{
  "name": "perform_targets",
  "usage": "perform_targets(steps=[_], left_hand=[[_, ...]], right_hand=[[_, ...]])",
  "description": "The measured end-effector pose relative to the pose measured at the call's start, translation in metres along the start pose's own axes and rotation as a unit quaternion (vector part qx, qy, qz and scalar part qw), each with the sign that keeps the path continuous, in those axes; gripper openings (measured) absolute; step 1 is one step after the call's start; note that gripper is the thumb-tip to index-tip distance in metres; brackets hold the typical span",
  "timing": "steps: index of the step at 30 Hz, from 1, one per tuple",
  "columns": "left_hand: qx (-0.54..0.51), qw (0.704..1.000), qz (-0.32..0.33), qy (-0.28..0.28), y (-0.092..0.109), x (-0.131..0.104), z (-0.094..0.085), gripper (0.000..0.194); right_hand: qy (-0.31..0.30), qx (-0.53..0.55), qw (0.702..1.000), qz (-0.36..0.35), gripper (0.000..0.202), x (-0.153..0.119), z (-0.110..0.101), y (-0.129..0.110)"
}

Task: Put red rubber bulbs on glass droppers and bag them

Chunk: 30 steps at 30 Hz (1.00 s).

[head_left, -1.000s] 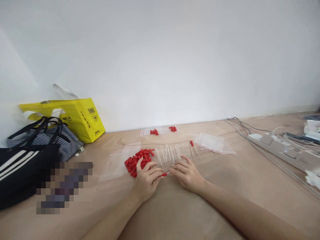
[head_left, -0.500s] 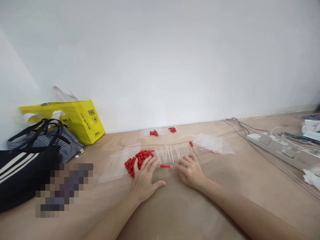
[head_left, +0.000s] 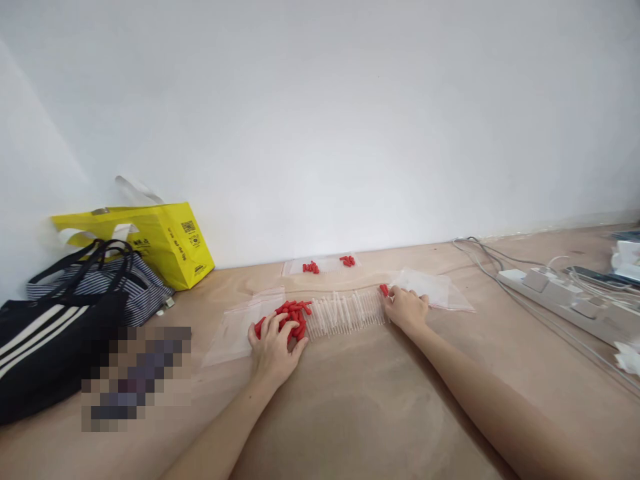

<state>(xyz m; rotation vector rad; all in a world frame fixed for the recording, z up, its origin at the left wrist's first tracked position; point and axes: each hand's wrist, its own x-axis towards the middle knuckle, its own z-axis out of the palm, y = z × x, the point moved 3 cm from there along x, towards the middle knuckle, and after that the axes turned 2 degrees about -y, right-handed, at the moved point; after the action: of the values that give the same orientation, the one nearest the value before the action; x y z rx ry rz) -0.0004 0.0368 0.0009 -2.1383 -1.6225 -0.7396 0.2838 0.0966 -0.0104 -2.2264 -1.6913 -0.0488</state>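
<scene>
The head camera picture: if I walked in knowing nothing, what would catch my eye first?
Probably the pile of small red caps in the middle of the wooden surface, with the left hand resting on it. Right beside it lies a row of clear thin tubes, and the right hand sits at that row's far end by a single red-capped piece. At the left, a bright yellow bag leans against the white wall.

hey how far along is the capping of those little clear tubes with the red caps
Early: only one capped tube shows at the right end of the row, by the right hand. The left hand rests on the red cap pile. The row of clear tubes lies uncapped.
</scene>
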Motion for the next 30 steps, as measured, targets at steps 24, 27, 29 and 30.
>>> perform_targets(steps=[24, 27, 29, 30], left_hand=[[0.016, 0.999, -0.037, 0.017, 0.009, 0.009, 0.005, 0.008], [0.016, 0.998, -0.059, 0.019, 0.009, 0.01, 0.006, 0.007], [0.014, 0.998, -0.064, 0.024, 0.009, 0.01, 0.006, 0.006], [0.013, 0.997, -0.066, 0.026, 0.009, 0.01, 0.006, 0.005]], right_hand=[[-0.02, -0.079, 0.996, -0.034, 0.03, -0.01, 0.002, -0.016], [-0.002, -0.079, 0.996, -0.045, 0.031, -0.014, 0.0, -0.015], [0.027, -0.06, 0.995, -0.078, 0.028, -0.02, -0.003, -0.015], [0.048, -0.041, 0.992, -0.105, 0.027, -0.024, -0.004, -0.015]])
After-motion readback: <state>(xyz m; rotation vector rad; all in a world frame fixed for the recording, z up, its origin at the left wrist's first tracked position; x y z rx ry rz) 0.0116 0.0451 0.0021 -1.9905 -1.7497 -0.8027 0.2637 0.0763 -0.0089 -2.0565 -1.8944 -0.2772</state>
